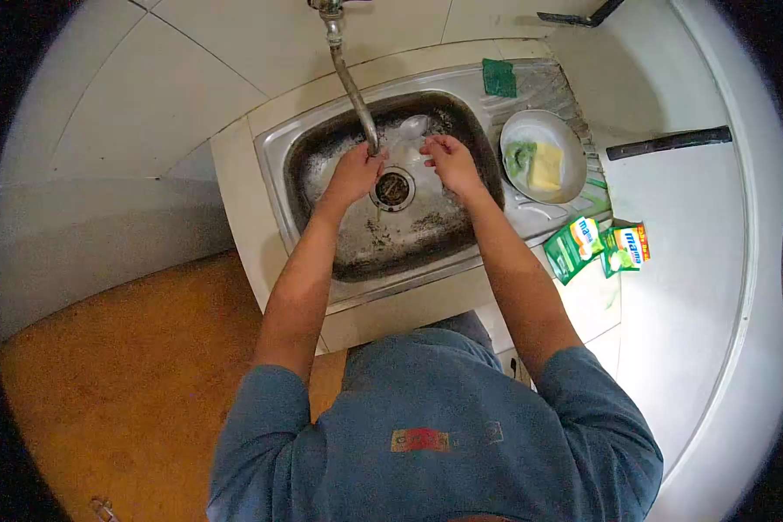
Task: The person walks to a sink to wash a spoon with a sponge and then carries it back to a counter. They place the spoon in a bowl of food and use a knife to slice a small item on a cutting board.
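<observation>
Both hands are over a stained metal sink [383, 261]. My left hand [353, 177] is beside the end of the curved tap spout [353, 87], its fingers curled in. The spout partly covers those fingertips, and I cannot tell what they hold. A shiny spoon-like piece [413, 128] shows at the back of the basin, between the spout and my right hand. My right hand [452, 165] hangs on the right side of the basin with its fingers loosely bent and apart, close to that piece. Between and below the hands is the round drain [392, 189].
On the drainboard stands a white bowl [509, 143] holding a yellow sponge [545, 166] and a green scrubber [520, 160]. A dark green scouring pad [498, 78] lies behind it. Two green packets [574, 249] rest at the right front. Tiled walls rise behind.
</observation>
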